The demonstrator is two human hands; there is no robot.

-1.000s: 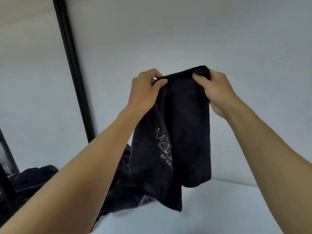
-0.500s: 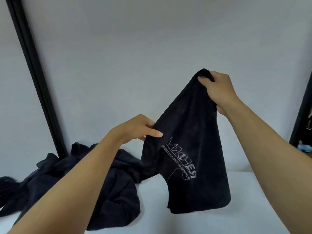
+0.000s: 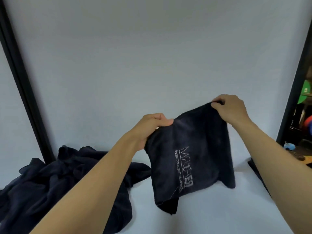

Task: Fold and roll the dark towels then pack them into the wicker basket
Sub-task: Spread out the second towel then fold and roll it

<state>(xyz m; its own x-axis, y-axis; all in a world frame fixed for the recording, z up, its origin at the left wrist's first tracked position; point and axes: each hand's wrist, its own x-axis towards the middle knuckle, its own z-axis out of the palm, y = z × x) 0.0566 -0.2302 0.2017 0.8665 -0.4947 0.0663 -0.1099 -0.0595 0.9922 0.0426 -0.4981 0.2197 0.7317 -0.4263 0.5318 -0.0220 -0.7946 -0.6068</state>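
Observation:
A dark towel (image 3: 199,159) with pale lettering hangs in front of me above the white table (image 3: 211,213). My left hand (image 3: 152,127) grips its upper left corner, thumb on top. My right hand (image 3: 231,108) pinches the upper right corner, a little higher. The towel's lower end droops to the table surface. A heap of more dark towels (image 3: 55,183) lies on the table at the left, partly behind my left forearm. No wicker basket is in view.
A white wall backs the table. Black posts stand at the left (image 3: 22,81) and right (image 3: 297,78). Beyond the right post are shelves with a green object (image 3: 305,92) and other clutter. A dark strip (image 3: 255,168) lies at the table's right edge.
My left hand has taken hold of the towel's second corner and risen. My right hand has come down. The towel now hangs spread between both hands, lower over the table.

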